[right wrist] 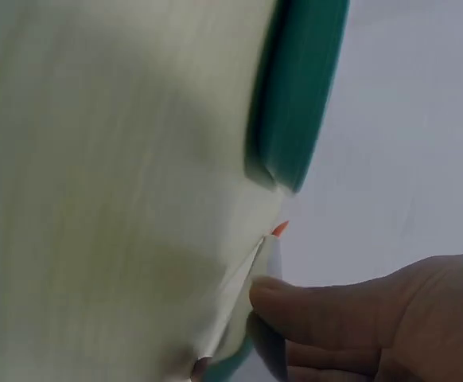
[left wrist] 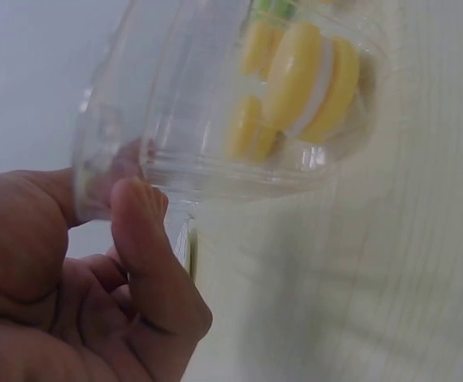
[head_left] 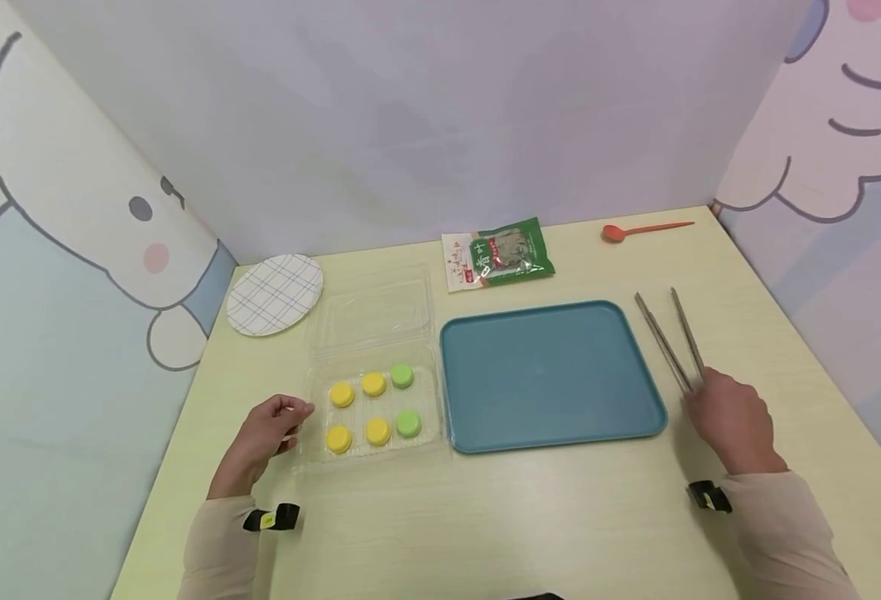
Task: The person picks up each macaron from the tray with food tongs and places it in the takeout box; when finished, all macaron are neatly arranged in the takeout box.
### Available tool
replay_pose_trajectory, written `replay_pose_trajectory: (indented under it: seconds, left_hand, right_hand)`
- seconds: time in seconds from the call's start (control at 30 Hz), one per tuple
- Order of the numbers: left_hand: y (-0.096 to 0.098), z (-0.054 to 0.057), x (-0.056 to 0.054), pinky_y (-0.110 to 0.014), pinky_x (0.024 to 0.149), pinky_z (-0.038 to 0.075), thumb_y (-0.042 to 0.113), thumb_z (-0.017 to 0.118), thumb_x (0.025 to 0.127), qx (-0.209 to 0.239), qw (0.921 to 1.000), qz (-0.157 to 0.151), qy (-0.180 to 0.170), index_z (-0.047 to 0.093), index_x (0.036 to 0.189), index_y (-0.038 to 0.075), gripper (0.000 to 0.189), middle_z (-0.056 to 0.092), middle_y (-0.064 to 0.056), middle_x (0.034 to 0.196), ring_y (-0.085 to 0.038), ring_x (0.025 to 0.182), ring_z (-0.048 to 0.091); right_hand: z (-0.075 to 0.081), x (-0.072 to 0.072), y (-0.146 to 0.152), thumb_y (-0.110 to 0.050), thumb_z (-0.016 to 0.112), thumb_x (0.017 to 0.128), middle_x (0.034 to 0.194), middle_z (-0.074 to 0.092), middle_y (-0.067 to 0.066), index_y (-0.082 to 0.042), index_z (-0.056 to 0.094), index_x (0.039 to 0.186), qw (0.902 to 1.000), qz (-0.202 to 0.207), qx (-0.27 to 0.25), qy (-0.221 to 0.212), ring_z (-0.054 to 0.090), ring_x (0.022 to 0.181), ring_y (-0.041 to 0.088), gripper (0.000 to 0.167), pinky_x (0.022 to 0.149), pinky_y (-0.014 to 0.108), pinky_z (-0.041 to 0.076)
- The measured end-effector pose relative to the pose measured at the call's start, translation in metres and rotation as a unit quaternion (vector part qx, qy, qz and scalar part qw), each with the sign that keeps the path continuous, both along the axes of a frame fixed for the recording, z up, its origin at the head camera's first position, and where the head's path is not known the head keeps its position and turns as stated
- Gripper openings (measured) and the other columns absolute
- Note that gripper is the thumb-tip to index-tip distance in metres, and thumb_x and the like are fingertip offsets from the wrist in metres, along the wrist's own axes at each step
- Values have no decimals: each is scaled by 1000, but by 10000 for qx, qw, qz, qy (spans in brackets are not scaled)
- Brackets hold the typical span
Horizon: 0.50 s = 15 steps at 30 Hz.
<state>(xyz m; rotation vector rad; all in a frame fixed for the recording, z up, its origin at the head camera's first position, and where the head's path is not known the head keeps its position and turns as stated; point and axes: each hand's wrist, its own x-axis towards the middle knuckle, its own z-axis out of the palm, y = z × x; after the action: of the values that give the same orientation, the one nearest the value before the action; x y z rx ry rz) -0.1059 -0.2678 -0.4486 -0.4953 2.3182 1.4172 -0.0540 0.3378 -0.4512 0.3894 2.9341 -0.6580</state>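
Note:
A hinged clear plastic box (head_left: 368, 343) lies with its lid folded back toward the wall. Inside sit several yellow macarons (head_left: 377, 431) and two green macarons (head_left: 408, 423) in two rows. My left hand (head_left: 271, 429) is at the box's left side, and in the left wrist view its thumb and finger pinch the box's rim (left wrist: 104, 159). On the right, my right hand (head_left: 733, 417) grips metal tongs (head_left: 665, 340), whose arms are spread and point away from me. In the right wrist view the tongs are mostly hidden by the thumb.
Between the hands lies a blue-green tray (head_left: 553, 375), right beside the box. Farther back are a checked round plate (head_left: 275, 294), a green and white packet of dried leaves (head_left: 497, 254) and an orange spoon (head_left: 646, 231). Fabric walls border the table (head_left: 530, 517).

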Motion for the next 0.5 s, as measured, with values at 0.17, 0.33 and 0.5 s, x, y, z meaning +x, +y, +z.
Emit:
replay_pose_trajectory:
  seconds: [0.17,0.33,0.5]
  left_hand:
    - [0,0,-1,-28,67,50,26,62,102,-11,10000,12,28,56,113,3,27,51,-4,88,-18,79,49]
    - [0,0,-1,-28,67,51,25,62,102,-14,10000,-4,61,56,113,2,26,51,-5,87,-18,78,49]
    - [0,2,1,-28,68,51,26,62,102,-56,9999,-114,69,56,115,1,29,52,-5,88,-19,80,50]
  right_hand:
    - [2,-3,1,-9,55,92,65,53,15,2,52,82,9997,91,33,-244,51,57,33,15,44,43,40]
    - [3,-5,1,-11,56,92,65,53,15,2,55,81,9987,165,19,-487,51,57,33,17,45,44,40]
    - [5,-5,2,-14,58,93,67,54,16,2,55,81,9979,165,-5,-630,51,58,32,20,46,43,41]
